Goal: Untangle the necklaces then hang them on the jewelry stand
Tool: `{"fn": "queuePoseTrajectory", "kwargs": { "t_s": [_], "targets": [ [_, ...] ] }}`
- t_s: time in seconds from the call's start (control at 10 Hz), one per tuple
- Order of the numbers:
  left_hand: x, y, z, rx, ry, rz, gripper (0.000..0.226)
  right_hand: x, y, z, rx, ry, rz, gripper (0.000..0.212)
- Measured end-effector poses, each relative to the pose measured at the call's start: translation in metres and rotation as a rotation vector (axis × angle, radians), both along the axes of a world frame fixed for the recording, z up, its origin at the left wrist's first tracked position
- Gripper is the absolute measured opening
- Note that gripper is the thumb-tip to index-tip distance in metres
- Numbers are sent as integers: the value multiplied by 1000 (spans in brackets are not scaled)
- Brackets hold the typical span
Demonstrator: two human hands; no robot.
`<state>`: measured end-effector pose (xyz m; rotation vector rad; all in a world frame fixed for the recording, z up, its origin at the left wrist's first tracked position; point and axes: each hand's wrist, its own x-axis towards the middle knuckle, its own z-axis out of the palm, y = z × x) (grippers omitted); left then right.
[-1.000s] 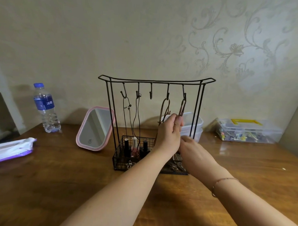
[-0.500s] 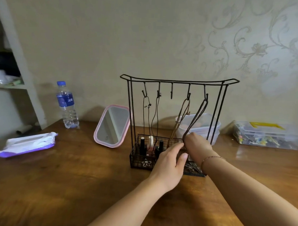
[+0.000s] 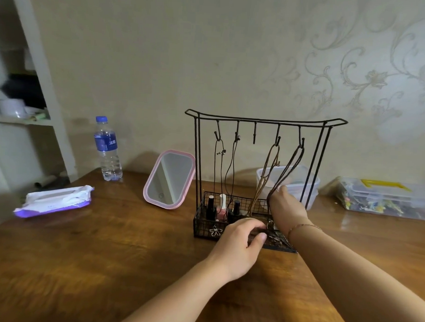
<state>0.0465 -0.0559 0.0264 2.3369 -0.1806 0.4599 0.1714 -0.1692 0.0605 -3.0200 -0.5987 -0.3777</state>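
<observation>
We see the black wire jewelry stand [image 3: 266, 119] upright on the wooden worktop [image 3: 112, 249], with four necklaces on its five hooks; the middle hook is bare. Two thin black cords [image 3: 222, 168] hang from the two left hooks, a tan cord [image 3: 266, 172] from the fourth, and a dark brown necklace [image 3: 290, 166] from the rightmost.

A second ago our left hand [image 3: 237, 246] was raised, pinching the cords up near the hooks; now it has dropped to the front edge of the stand's basket [image 3: 204, 223], fingers curled loosely over the wire rim, its grip narrow, with nothing we can see held in it. Our right hand [image 3: 285, 206], then low beneath the left, has come up over the basket's right part, and its grip closes on the lower loop of the dark brown necklace, drawing it taut and slanted down and left from its hook.

Our view has also swung left: the stand sits further right than before, and a white shelf unit [image 3: 22, 120] now shows at the left edge. Small bottles [image 3: 222, 207] stand in the basket. The water bottle [image 3: 108, 150], pink mirror [image 3: 168, 179], wipes pack [image 3: 53, 200] and clear boxes [image 3: 383, 198] lie as before.
</observation>
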Motion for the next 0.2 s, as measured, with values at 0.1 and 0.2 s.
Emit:
{"fn": "queuePoseTrajectory", "kwargs": {
  "t_s": [0.1,0.2],
  "targets": [
    [-8,7,3,19,-54,-8,29,0,0,2,10,-62,22,36],
    [-21,34,0,151,-167,190,19,-30,-22,9,141,-102,38,30]
  ]
}}
